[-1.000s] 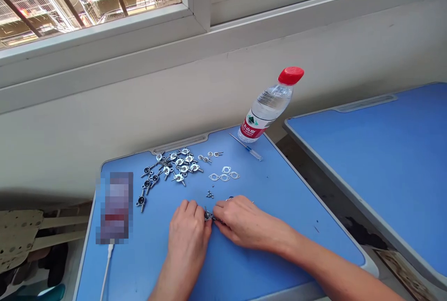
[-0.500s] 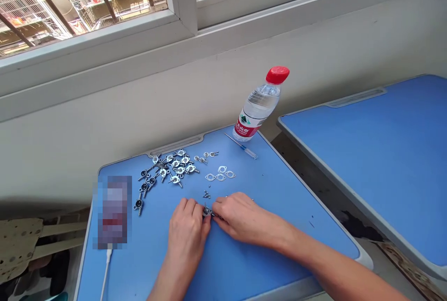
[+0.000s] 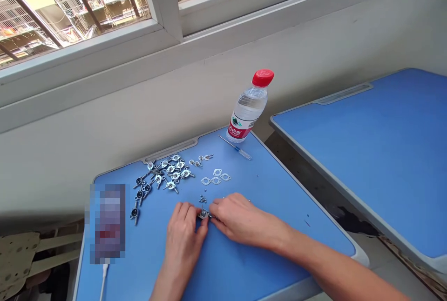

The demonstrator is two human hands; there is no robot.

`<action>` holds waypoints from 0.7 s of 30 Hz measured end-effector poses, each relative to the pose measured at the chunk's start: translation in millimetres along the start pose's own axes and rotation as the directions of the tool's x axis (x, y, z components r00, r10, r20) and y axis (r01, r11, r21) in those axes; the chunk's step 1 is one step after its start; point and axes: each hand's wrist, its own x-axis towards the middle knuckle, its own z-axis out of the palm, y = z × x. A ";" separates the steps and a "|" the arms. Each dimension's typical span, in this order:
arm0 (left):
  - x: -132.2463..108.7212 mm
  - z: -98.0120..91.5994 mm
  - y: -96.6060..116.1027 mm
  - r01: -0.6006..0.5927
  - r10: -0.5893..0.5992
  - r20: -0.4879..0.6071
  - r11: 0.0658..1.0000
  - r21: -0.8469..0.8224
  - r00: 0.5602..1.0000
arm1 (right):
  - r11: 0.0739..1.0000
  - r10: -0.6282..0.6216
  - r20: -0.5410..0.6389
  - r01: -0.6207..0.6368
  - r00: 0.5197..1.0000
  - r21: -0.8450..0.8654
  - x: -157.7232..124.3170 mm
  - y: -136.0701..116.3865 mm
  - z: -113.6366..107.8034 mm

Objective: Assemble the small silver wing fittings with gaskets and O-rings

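Lower centre of frame: a small silver metal fitting with a flanged face and an upright pin (image 3: 203, 214) is held low over the blue, pale-edged counter (image 3: 272, 184). Its left side is pinched narrowly by thumb and fingers of the bare left hand (image 3: 184, 226); its right side appears pinched by the bare right hand (image 3: 237, 215), though that contact is partly hidden. Step in hand is judged to be close fingertip work on this one piece. For any further adjustment, a steady left grip and a small, precise right-hand motion seem called for.

Just above the fingers, a cluster of tiny dark metal pieces (image 3: 203, 199) could easily be knocked. Small items beyond the right hand are partly covered; not identifiable. Farther up, four flat silver oval plates (image 3: 226, 177) and pinned round silver discs (image 3: 197, 164) are laid out. Left of centre, a loose group of similar silver fittings (image 3: 171, 184) is spread. A slim blue-and-clear-handled screwdriver (image 3: 240, 151) and a red-capped clear plastic bottle (image 3: 244, 114) are placed clear of both hands.
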 end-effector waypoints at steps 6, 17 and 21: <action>-1.0 1.2 1.4 -0.004 0.005 -0.009 1.000 0.007 1.000 | 1.000 -0.007 0.006 0.007 1.000 0.004 1.6 0.8 1.1; -1.3 0.7 1.7 0.034 -0.034 0.001 0.999 0.020 0.999 | 0.980 0.012 -0.145 0.017 0.989 0.198 2.4 17.0 -1.9; -0.6 -0.4 -0.3 0.032 -0.032 -0.005 0.999 0.043 0.999 | 0.974 0.116 -0.339 -0.041 0.934 0.222 11.1 28.9 4.5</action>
